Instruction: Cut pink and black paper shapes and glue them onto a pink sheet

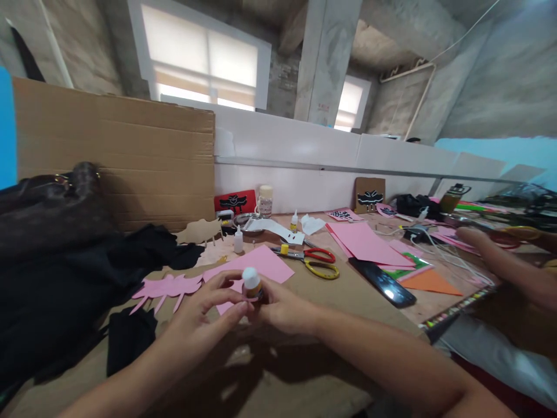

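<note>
Scissors point(304, 256), pink sheet point(270, 266) ahead; right hand point(282, 307) closed round white-capped bottle point(251, 281); left hand point(209, 310) curled alongside, grip unclear.

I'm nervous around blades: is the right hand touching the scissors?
Apart. The head view shows brown board plainly between the right hand and the scissors.

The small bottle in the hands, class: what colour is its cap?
The cap is white; the head view shows it best.
</note>
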Tool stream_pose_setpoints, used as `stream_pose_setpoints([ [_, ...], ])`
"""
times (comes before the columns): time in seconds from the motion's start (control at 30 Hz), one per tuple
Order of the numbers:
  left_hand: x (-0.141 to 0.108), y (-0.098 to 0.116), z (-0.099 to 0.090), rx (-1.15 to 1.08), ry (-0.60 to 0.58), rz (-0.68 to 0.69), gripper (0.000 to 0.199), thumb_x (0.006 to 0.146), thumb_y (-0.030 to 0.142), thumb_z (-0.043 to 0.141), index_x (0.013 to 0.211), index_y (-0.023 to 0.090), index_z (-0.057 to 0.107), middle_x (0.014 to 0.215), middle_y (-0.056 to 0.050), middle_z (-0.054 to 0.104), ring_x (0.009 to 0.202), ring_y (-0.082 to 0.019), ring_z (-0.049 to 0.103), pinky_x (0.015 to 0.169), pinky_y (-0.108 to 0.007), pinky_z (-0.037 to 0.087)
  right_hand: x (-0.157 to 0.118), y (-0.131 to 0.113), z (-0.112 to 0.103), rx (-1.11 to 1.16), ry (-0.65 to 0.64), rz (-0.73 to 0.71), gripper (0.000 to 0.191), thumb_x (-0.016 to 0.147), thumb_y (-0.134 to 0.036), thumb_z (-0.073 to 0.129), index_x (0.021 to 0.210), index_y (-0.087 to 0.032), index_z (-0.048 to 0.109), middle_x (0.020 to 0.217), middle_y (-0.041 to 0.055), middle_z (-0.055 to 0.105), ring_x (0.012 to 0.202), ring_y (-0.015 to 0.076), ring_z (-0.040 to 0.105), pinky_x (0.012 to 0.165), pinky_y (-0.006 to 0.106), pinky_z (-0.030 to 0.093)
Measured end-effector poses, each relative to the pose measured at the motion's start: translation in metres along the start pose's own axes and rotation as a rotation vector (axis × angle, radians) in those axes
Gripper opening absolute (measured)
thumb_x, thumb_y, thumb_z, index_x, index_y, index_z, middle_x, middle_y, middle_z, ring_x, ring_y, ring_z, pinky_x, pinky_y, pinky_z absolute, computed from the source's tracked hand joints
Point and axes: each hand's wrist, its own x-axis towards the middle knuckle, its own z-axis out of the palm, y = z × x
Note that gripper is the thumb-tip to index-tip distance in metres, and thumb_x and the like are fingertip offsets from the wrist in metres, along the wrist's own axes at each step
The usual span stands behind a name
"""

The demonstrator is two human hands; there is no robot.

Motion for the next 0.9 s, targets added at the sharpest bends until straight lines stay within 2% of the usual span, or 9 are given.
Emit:
stream_pose_setpoints([
  [0.07, 0.002, -0.003, 0.0, -0.038, 0.037, -0.048, 0.036, 0.094, 0.059, 0.067, 0.085, 0.03, 0.086, 0.14, -0.011, 0.072, 0.137, -0.038, 0.063, 0.118, -0.059, 0.048, 0.001, -0.002, -0.003, -0.081, 0.121, -0.015, 0.059, 0.073, -0.068, 0.09, 0.084, -0.021, 0.058, 0.076, -0.004, 0.056, 0.071, 0.0132, 0.05, 0.071, 0.028, 0.044],
  [0.13, 0.004, -0.005, -0.001, -0.076, 0.07, -0.103, 0.038, 0.09, 0.063, 0.07, 0.087, 0.03, 0.087, 0.138, -0.012, 0.073, 0.137, -0.038, 0.062, 0.121, -0.062, 0.044, 0.002, -0.005, -0.006, -0.111, 0.178, -0.02, 0.057, 0.075, -0.066, 0.089, 0.077, -0.021, 0.054, 0.07, -0.0042, 0.056, 0.066, 0.013, 0.05, 0.068, 0.029, 0.043],
  [0.23, 0.006, -0.007, 0.0, -0.143, 0.097, -0.159, 0.04, 0.086, 0.066, 0.075, 0.092, 0.029, 0.089, 0.131, -0.013, 0.076, 0.131, -0.036, 0.066, 0.119, -0.059, 0.047, 0.002, -0.007, -0.006, -0.059, 0.168, 0.011, 0.058, 0.074, -0.066, 0.089, 0.079, -0.022, 0.052, 0.075, -0.0015, 0.063, 0.068, 0.0148, 0.058, 0.069, 0.031, 0.047],
  [0.37, 0.005, -0.008, 0.004, -0.217, 0.115, -0.154, 0.037, 0.086, 0.063, 0.077, 0.099, 0.03, 0.089, 0.124, -0.011, 0.08, 0.124, -0.032, 0.07, 0.113, -0.052, 0.055, -0.002, -0.009, 0.001, 0.05, 0.161, 0.002, 0.06, 0.072, -0.061, 0.093, 0.081, -0.023, 0.049, 0.084, -0.0015, 0.065, 0.073, 0.0138, 0.063, 0.072, 0.03, 0.051],
  [0.53, 0.003, -0.007, 0.005, -0.151, 0.114, -0.147, 0.034, 0.085, 0.061, 0.076, 0.097, 0.033, 0.09, 0.118, -0.009, 0.082, 0.118, -0.031, 0.073, 0.107, -0.048, 0.059, -0.005, -0.015, 0.008, 0.127, 0.162, -0.036, 0.063, 0.065, -0.057, 0.099, 0.079, -0.021, 0.049, 0.085, -0.0043, 0.062, 0.067, 0.0096, 0.059, 0.066, 0.026, 0.049],
  [0.67, 0.005, -0.009, 0.006, -0.091, 0.111, -0.172, 0.035, 0.082, 0.065, 0.073, 0.092, 0.035, 0.09, 0.115, -0.008, 0.083, 0.114, -0.032, 0.075, 0.103, -0.048, 0.061, -0.003, -0.016, 0.009, 0.158, 0.191, -0.022, 0.067, 0.055, -0.054, 0.104, 0.077, -0.021, 0.049, 0.089, -0.0037, 0.065, 0.067, 0.0096, 0.06, 0.067, 0.027, 0.049],
  [0.77, 0.006, -0.013, 0.007, -0.074, 0.142, -0.186, 0.039, 0.078, 0.071, 0.074, 0.09, 0.037, 0.09, 0.112, -0.008, 0.083, 0.113, -0.034, 0.075, 0.105, -0.051, 0.061, -0.001, -0.014, 0.01, 0.191, 0.196, -0.022, 0.069, 0.052, -0.056, 0.104, 0.076, -0.021, 0.049, 0.086, -0.0037, 0.065, 0.067, 0.0108, 0.06, 0.067, 0.029, 0.048],
  [0.9, 0.006, -0.014, 0.007, -0.047, 0.159, -0.204, 0.048, 0.076, 0.079, 0.071, 0.095, 0.039, 0.089, 0.116, -0.008, 0.083, 0.12, -0.035, 0.073, 0.107, -0.054, 0.059, -0.001, -0.011, 0.012, 0.199, 0.221, 0.0, 0.07, 0.05, -0.06, 0.104, 0.075, -0.022, 0.05, 0.071, -0.0077, 0.056, 0.062, 0.0108, 0.056, 0.064, 0.028, 0.045],
])
